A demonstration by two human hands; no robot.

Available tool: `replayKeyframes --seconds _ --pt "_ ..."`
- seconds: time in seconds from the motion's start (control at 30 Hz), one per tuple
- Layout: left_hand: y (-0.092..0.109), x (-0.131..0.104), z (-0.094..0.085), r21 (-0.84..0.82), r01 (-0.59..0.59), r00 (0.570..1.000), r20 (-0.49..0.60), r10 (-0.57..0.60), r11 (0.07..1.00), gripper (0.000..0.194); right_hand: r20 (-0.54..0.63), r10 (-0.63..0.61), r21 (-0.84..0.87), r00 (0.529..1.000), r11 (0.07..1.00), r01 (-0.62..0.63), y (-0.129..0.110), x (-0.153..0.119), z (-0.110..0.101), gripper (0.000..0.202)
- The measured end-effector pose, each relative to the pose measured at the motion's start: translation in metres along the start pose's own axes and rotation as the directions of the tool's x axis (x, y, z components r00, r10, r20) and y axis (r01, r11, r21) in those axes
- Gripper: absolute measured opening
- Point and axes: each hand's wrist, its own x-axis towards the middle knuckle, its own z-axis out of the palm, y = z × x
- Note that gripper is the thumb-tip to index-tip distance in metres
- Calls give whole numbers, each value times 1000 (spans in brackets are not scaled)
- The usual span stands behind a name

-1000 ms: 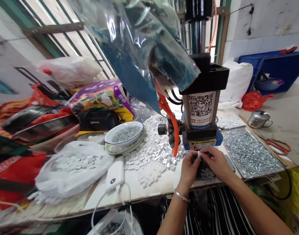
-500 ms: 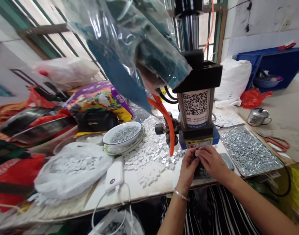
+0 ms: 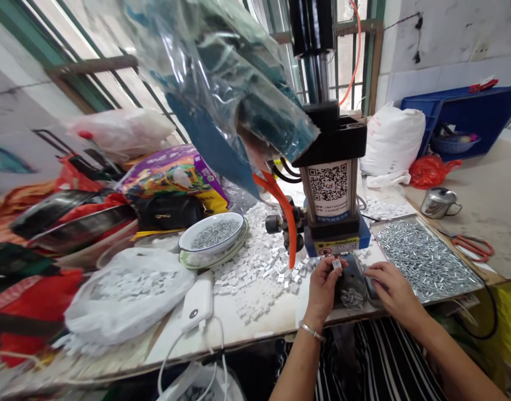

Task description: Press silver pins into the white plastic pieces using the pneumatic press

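Below the press [image 3: 332,189], my left hand [image 3: 323,284] pinches a small white square piece [image 3: 336,264] between thumb and fingers. My right hand [image 3: 389,287] is to the right with its fingers bent together over the edge of a grey metal base; anything between its fingertips is too small to make out. A little heap of metal pins [image 3: 352,298] lies between the two hands. Many white pieces [image 3: 259,256] are spread on the table to the left. A tray full of metal pins [image 3: 426,259] is on the right.
An orange hose [image 3: 292,234] hangs left of the press. Scissors [image 3: 472,246] and a metal cup [image 3: 439,202] stand beyond the tray. Leftward are a bowl of pins [image 3: 213,233], a white power bank [image 3: 198,301] with cables and a plastic bag [image 3: 130,289].
My hands were together under the press; my right hand has moved right, away from my left hand. The white piece in my left hand now shows clearly. The view has shifted slightly.
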Motion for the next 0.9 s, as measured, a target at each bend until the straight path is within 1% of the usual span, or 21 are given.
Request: replayKeyframes --seconds 0.13,0.2,0.27,0.4,0.5,0.57,0.63,0.67,0.73,0.8,0.9 --pt "2 0 0 -12 11 1000 -6 -11 1000 15 28 27 -209 999 978 -21 23 -35 -3 25" --pt "2 1 0 9 8 1000 -6 -8 1000 15 39 25 -288 999 958 -13 28 -46 -3 25" --pt "3 1 1 14 8 1000 -12 -8 1000 15 45 20 -328 999 945 -4 29 -51 -1 26" --pt "5 1 0 26 29 1000 -7 -29 999 18 39 37 -334 999 942 -22 28 -52 2 25" --pt "7 0 0 4 57 998 -11 -57 998 20 41 44 -270 998 962 -32 31 -45 -3 25" --pt "9 -1 0 -37 73 997 -29 -74 997 21 10 34 -199 999 979 -32 40 -38 -12 26" --pt "10 -3 2 -59 73 996 -51 -76 996 23 -63 35 -167 997 985 -46 54 -30 -22 28" --pt "10 -4 3 -52 66 996 -62 -69 996 24 -102 42 -182 994 982 -60 63 -27 -27 29" --pt "9 -4 5 -5 43 995 -92 -44 999 24 -149 73 -269 986 957 -112 80 -24 -32 31" --pt "6 -1 7 47 37 991 -128 -31 998 25 -145 123 -390 982 905 -171 94 -26 -31 34" --pt "-2 6 10 95 74 986 -154 -59 993 26 -113 191 -542 975 810 -222 102 -34 -23 34"
